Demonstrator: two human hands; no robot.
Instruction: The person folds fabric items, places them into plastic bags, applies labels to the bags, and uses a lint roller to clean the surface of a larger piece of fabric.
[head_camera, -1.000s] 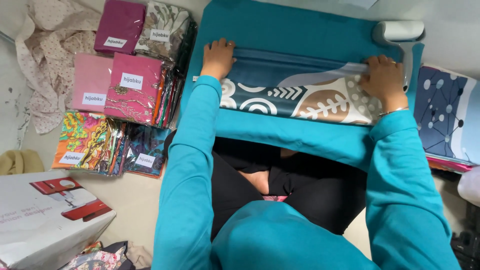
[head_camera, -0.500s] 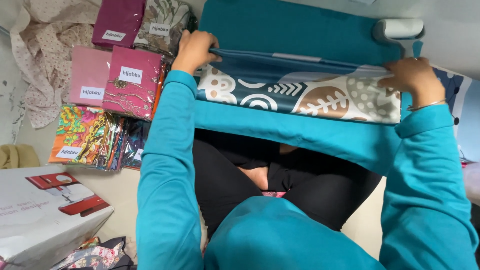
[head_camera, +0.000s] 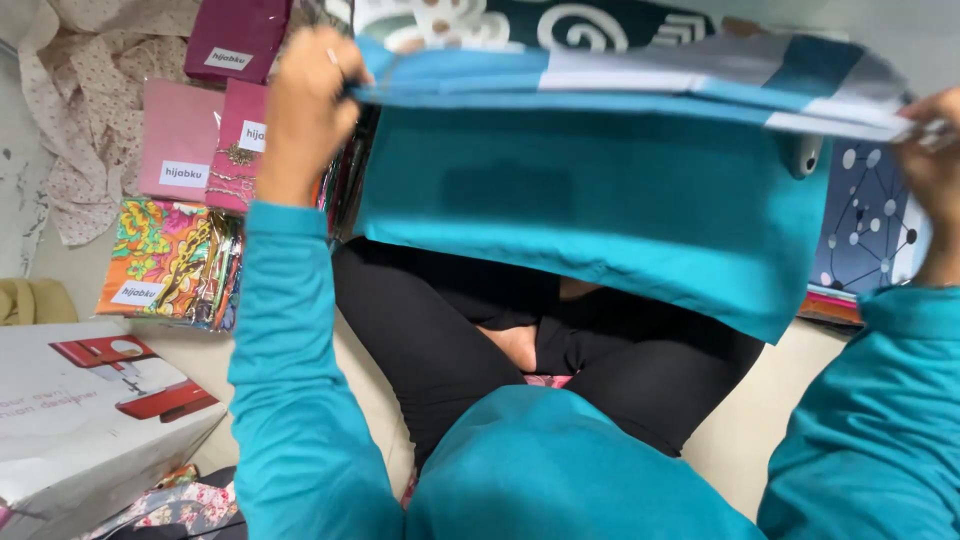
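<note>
1. Lifting now, up off the teal padded worktop (head_camera: 600, 220) where it was lying half a second ago: the folded patterned scarf of navy, white and brown cloth (head_camera: 620, 70), held stretched and level across the top of the view.
2. Pinching the scarf's left end with the left hand (head_camera: 305, 110), grip closed on the cloth edge, fingers curled over it.
3. Holding the scarf's right end with the right hand (head_camera: 935, 150) at the frame's edge, grip closed on the cloth; only part of that hand showing.
4. Showing pale blue and white bands along the near fold, with white swirls and dots on the far layer behind.
5. Partly hiding a white handheld steamer (head_camera: 805, 155) behind the raised cloth, near the worktop's right corner.
6. Lying left of the worktop on the floor: clear-wrapped packets of folded scarves (head_camera: 185, 150) in maroon, pink, magenta and bright floral prints, each with a small white label.
7. Resting further left: a loose cream dotted fabric (head_camera: 80, 120).
8. Sitting at the lower left: a white cardboard box printed with a red sewing machine (head_camera: 90, 410).
9. Lying right of the worktop: a navy cloth with a white line-and-dot pattern (head_camera: 865, 235).
</note>
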